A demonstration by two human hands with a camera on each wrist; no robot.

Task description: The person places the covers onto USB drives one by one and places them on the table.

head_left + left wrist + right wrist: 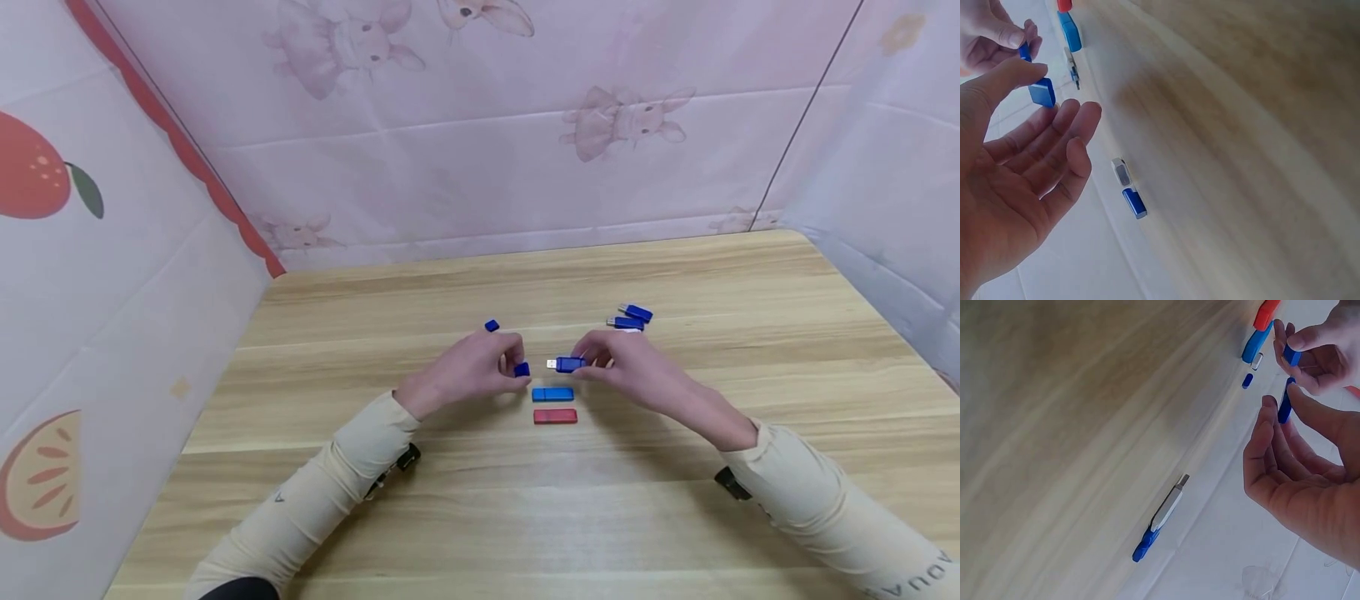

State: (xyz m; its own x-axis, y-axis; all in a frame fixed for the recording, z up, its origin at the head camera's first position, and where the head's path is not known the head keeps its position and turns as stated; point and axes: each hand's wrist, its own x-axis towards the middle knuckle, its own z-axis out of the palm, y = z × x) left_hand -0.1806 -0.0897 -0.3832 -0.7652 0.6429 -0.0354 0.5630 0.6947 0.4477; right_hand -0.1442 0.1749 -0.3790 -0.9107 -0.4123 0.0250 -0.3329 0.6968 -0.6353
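My left hand point(476, 372) pinches a small dark blue cap point(522, 369) between thumb and finger. Facing it, my right hand point(637, 372) holds a dark blue USB stick point(570, 364) by its rear end, its metal plug pointing left at the cap, with a small gap between. In the left wrist view the cap point(1042, 92) sits between thumb and fingertips, the other fingers loosely bent. The right wrist view shows the stick point(1285, 402) pinched by my right thumb and fingers. Just below both hands lie a light blue stick point(552, 394) and a red stick point(555, 416), side by side.
Two more dark blue USB sticks point(636, 313) with bare plugs lie behind my right hand, close together. Another dark blue cap point(492, 325) lies behind my left hand. The wooden table point(480, 517) meets a printed cloth wall point(465, 183) at the back.
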